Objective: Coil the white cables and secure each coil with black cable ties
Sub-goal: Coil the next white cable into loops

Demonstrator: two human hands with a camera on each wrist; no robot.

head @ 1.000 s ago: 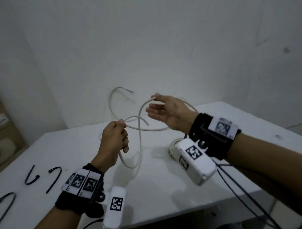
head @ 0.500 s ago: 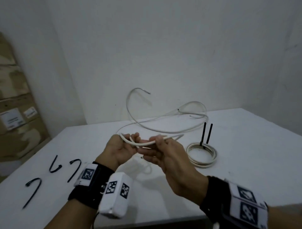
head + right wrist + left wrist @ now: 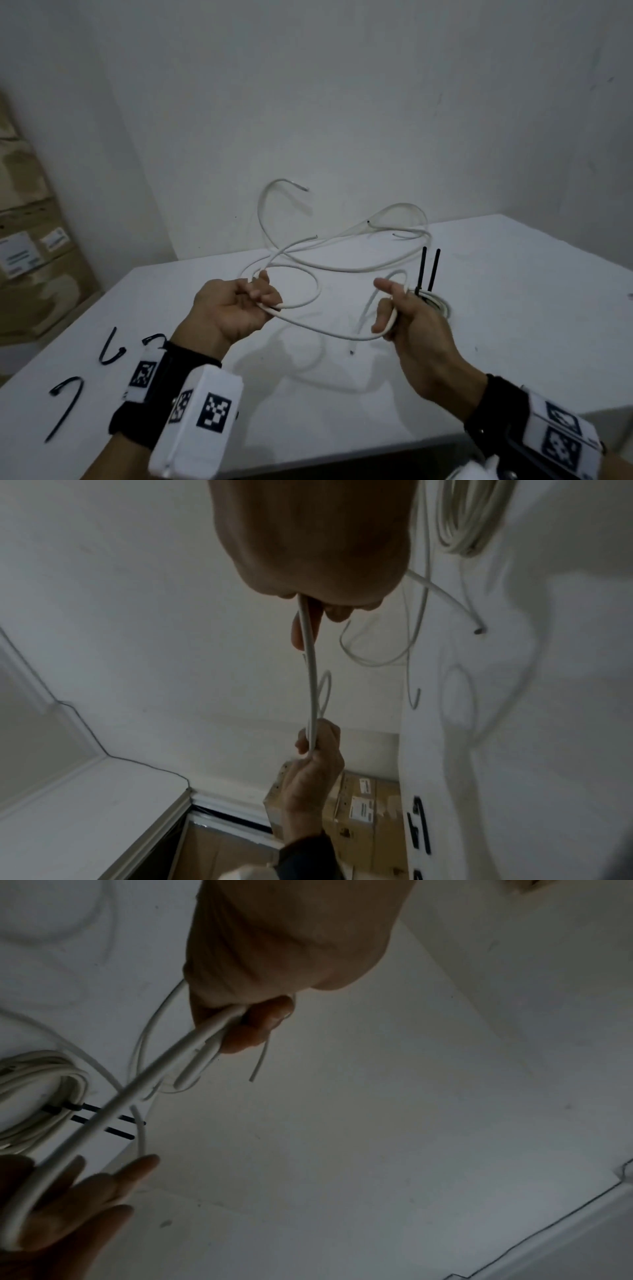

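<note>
A: Nearest us, the left hand (image 3: 236,308) is curled tight round a small loop of the cable (image 3: 329,334), palm up, acting as the anchor where turns collect, I'd say.

B: And the right hand (image 3: 404,318) has its fingers hooked round the same cable a stretch along, thumb free, so the span between the hands sags in a shallow arc above the table (image 3: 513,342). Looks like it's measuring out the next turn.

A: Left of the wrists, spare ties (image 3: 65,404) lie loose on the table (three that I can count), within reach for when this coil closes.

B: Just behind the right hand sits a finished coil (image 3: 442,305), two black tie tails standing straight up. One done, then.

A: Further back the slack sprawls toward the wall (image 3: 342,102), loops crossing, one end arching up. That crossing could snag as it's drawn in.

B: Boxes (image 3: 30,260) far left, well clear.
</note>
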